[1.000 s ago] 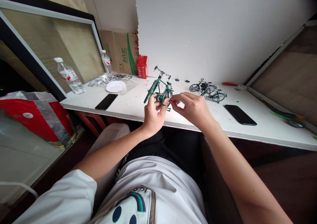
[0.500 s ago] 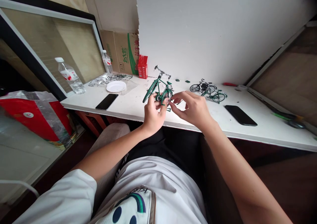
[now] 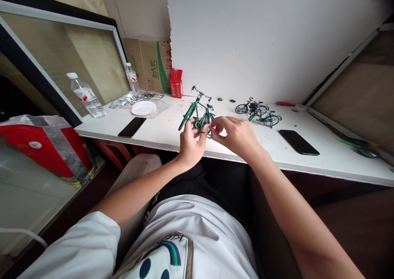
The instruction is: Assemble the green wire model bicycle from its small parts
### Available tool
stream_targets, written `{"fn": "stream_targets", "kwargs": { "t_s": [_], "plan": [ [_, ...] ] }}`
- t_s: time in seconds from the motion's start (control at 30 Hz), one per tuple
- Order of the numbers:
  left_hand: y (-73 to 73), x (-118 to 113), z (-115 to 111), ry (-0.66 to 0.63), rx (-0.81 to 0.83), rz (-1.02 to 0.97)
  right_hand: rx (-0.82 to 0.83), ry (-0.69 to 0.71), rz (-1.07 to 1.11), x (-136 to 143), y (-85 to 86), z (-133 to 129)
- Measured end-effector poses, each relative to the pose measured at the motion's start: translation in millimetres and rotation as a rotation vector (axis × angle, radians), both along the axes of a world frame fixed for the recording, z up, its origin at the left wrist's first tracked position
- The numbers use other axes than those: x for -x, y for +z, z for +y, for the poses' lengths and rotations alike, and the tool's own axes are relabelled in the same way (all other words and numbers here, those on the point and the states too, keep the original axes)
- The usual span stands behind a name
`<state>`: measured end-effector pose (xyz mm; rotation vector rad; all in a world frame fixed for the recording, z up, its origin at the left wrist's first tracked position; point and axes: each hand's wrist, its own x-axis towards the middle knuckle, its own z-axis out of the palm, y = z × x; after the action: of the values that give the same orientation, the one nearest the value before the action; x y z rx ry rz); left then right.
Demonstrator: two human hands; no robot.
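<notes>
A small green model bicycle [image 3: 197, 123] is held up tilted above the table's front edge, its handlebar raised and its front wheel toward the left. My left hand [image 3: 192, 149] is closed around its lower part, thumb by the pedal area. At the rear wheel, my right hand [image 3: 235, 135] pinches with thumb and forefinger; the exact part between the fingertips is hidden. Behind my right hand, a second green model bicycle [image 3: 271, 119] and a black model bicycle [image 3: 243, 108] stand close together on the white table [image 3: 172, 127].
Dark phones lie at left [image 3: 132, 127] and right [image 3: 298, 142]. Farther back are a white plate [image 3: 143, 108], water bottles [image 3: 88, 98], a red box [image 3: 176, 84] and a cardboard box [image 3: 150, 65]. Small green pieces [image 3: 232, 100] lie by the wall. A red bag [image 3: 46, 143] stands left.
My right hand has moved slightly left and its fingers have closed in at the rear wheel. The bicycle sits slightly lower; my left hand keeps its hold.
</notes>
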<state>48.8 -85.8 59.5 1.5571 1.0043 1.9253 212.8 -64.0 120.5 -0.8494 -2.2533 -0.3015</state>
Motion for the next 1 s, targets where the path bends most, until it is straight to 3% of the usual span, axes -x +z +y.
{"fn": "stream_targets", "kwargs": {
  "t_s": [0.27,0.6,1.0],
  "plan": [
    [-7.3,2,8,-0.051,0.017,-0.016,0.077,-0.032,-0.038,0,-3.4,5],
    [-5.7,2,9,-0.087,0.075,-0.108,-0.032,0.132,0.041,-5,-10.3,15],
    [1.0,2,1,-0.102,0.168,-0.129,-0.126,0.016,-0.118,-1,-6.7,10]
  ]
}}
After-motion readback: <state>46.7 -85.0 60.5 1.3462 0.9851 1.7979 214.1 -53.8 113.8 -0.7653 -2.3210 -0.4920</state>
